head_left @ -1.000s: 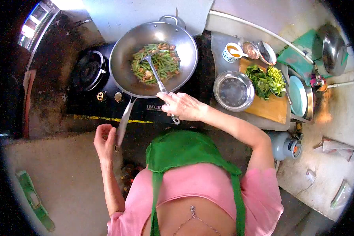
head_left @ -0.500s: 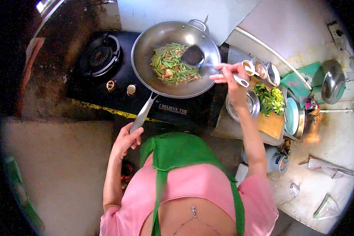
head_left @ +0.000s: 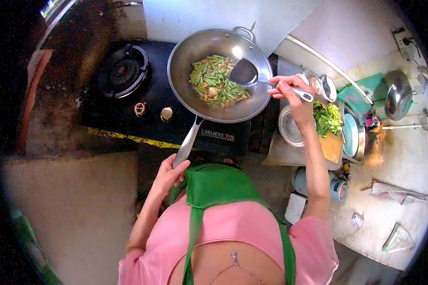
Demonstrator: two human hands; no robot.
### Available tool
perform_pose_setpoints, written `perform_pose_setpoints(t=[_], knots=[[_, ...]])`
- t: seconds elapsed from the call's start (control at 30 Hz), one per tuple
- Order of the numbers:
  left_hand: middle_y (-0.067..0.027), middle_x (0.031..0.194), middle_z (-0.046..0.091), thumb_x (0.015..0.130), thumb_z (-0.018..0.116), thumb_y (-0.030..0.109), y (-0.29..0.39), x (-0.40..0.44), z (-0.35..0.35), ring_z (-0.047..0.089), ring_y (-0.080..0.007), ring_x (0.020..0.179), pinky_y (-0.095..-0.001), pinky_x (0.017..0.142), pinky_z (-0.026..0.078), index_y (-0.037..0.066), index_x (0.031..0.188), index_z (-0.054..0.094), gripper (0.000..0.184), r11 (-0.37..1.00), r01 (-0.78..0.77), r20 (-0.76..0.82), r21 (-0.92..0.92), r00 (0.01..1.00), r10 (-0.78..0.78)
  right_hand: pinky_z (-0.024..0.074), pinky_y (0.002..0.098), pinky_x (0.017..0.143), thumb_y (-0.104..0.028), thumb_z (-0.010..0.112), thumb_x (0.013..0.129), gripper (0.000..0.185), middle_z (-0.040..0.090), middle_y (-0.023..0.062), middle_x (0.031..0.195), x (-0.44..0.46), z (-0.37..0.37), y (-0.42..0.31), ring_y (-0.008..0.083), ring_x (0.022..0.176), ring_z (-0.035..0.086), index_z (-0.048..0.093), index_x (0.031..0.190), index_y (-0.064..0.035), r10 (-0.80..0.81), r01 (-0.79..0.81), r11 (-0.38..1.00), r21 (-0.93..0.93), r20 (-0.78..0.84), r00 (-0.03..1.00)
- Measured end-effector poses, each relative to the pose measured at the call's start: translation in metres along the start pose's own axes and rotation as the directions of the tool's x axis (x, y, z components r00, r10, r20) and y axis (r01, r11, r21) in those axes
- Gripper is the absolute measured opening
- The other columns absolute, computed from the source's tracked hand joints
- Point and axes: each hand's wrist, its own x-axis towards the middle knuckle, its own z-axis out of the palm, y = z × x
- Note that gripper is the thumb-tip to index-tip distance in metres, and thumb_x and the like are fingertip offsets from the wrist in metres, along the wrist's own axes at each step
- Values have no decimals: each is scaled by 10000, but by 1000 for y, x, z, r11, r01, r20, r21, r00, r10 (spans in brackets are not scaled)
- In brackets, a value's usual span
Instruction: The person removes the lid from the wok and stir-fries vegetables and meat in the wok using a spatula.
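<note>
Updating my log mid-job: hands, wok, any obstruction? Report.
Left hand gripping wok handle. Right hand holding spatula over wok, contact unclear. Green beans in wok. No obstruction seen.

On the black stove [head_left: 116,116] before me, I can read the pale words [head_left: 218,135] "I BELIEVE THE"; the line [head_left: 217,139] under them is too small.

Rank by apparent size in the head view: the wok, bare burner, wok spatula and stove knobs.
1. Wok
2. Bare burner and wok spatula: unsure; the burner broader, the spatula longer.
3. Stove knobs, both alike.
</note>
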Motion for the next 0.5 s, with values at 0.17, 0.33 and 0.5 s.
perform_pose_setpoints(t=[0.17, 0.33, 0.5], knots=[[29, 617, 463, 847, 622, 264, -1, 2, 0, 435, -43, 480, -198, 379, 304, 17, 1050, 512, 339, 1000, -9, -15, 1, 1000, 9, 525, 278, 700, -165, 538, 905, 176, 618, 138, 1063, 0, 14, 20, 188, 819, 651, 574, 904, 7, -110, 116, 987, -113, 58, 992], [26, 580, 462, 845, 622, 261, -1, 1, 3, 419, -45, 457, -203, 376, 296, 25, 1026, 521, 314, 1000, -9, -79, 9, 997, 10, 489, 266, 597, -106, 572, 837, 92, 661, 90, 768, 15, 33, 38, 124, 640, 622, 599, 829, -19, -170, 166, 978, -126, -19, 985], [31, 547, 456, 839, 631, 277, -5, 2, 3, 392, -43, 427, -198, 373, 273, 42, 984, 526, 295, 1000, -3, -81, -5, 997, 3, 503, 244, 599, -109, 579, 859, 131, 654, 86, 797, 32, 41, 38, 134, 675, 642, 611, 850, 18, -148, 136, 941, -311, -13, 989]])
